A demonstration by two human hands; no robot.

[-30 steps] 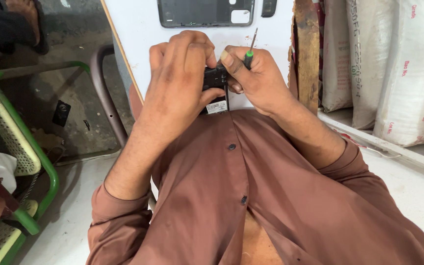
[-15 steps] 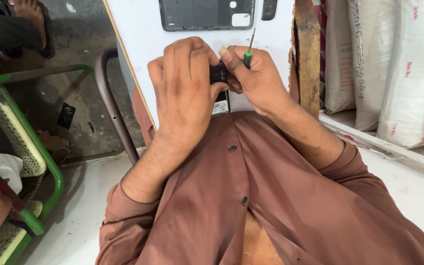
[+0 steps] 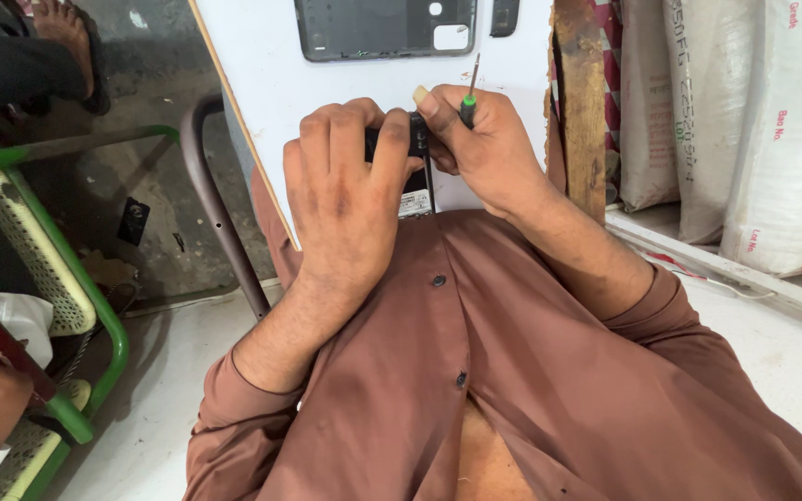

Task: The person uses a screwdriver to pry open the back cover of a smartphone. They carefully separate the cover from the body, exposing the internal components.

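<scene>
Left hand [image 3: 350,190] curled shut over a small dark phone [image 3: 417,172], held just above the chest, knuckles up. Compared with half a second back, sits a touch lower in view and slightly more over the phone, thumb side pressed against the other hand; looks like a firmer hold being taken on the piece, as a guess. Right hand [image 3: 489,153] closed too, pinching a thin screwdriver [image 3: 468,93] with a green collar between thumb and forefinger, tip pointing up and away from the phone rather than into it. Hardly moved otherwise: same grip, same spot.

Going left to right across the room: a green metal chair frame [image 3: 104,315] with woven seat at the far left, another person's foot in a sandal [image 3: 67,37] on the grey floor [image 3: 141,121] above it, and part of someone's arm at the lower left edge. Then a white table [image 3: 262,83] edged in wood, carrying a dark phone back cover [image 3: 387,28] beyond the hands. Then an upright wooden plank [image 3: 582,102], and white woven sacks [image 3: 744,121] stacked at the right.
</scene>
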